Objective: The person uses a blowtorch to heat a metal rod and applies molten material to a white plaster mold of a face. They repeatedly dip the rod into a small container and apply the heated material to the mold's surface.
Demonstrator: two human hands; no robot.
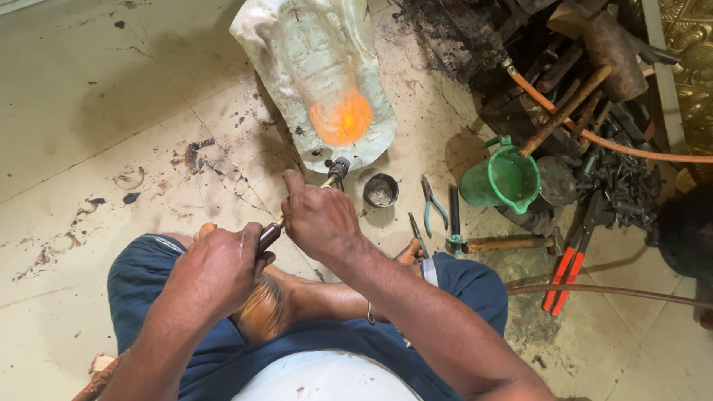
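I sit cross-legged on the floor. My left hand (pixel 217 269) and my right hand (pixel 319 219) both grip a gas torch (pixel 338 168), left hand at the rear of its handle, right hand further forward. The torch's dark nozzle points at a pale embossed metal sheet (pixel 312 67) propped up on the floor ahead of me. A patch of the sheet (pixel 340 117) glows orange just beyond the nozzle. The torch's middle is hidden under my fingers.
A small round metal cup (pixel 380 191), blue-handled pliers (pixel 434 204), a hammer (pixel 505 243) and red-handled cutters (pixel 563 278) lie to the right. A green plastic jug (pixel 503 178), an orange hose (pixel 594 137) and a heap of dark tools (pixel 616 178) fill the right side.
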